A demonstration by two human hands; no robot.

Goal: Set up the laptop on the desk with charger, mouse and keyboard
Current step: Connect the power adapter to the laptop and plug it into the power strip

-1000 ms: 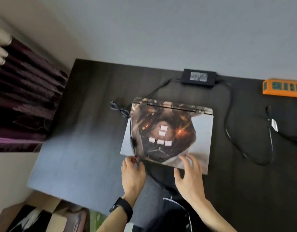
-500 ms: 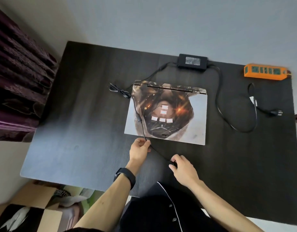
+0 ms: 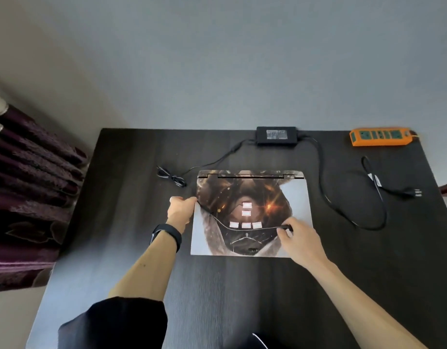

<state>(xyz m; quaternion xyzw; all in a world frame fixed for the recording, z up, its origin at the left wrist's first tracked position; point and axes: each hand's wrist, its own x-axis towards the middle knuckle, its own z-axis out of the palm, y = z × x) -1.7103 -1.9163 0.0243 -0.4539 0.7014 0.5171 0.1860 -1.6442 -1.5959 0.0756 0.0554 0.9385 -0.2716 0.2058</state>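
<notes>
Your closed laptop [image 3: 252, 212] lies flat near the middle of the dark desk [image 3: 121, 222], hinge toward twelve o'clock and its printed lid facing up. Your left hand [image 3: 181, 210] sits at the laptop's nine o'clock edge, fingers pinched on the thin charger cable [image 3: 242, 229] right where it comes onto the lid. Your right hand [image 3: 296, 238] rests over the lid's four o'clock corner, fingertips closed on the cable's far end, where the plug appears to be; the tip itself is too small to make out. Between your two hands the cable droops in a shallow curve across the lid, just under the small white stickers. Your hands are well apart, one on each side of the laptop. From your left hand the cable runs back toward eleven o'clock, past a small bundled loop [image 3: 172, 176] lying on the desk just off the laptop's top left corner, then on to the black charger brick [image 3: 277, 135] at the desk's twelve o'clock edge. The thicker mains cord [image 3: 325, 197] leaves the brick and swings round at three o'clock of the laptop, ending in a wall plug [image 3: 414, 192] lying loose on the desk. An orange power strip [image 3: 380, 136] sits at the one o'clock corner, apart from that plug. A black band [image 3: 167, 234] wraps your left wrist. Purple curtains [image 3: 28, 197] hang at nine o'clock, beyond the desk.
</notes>
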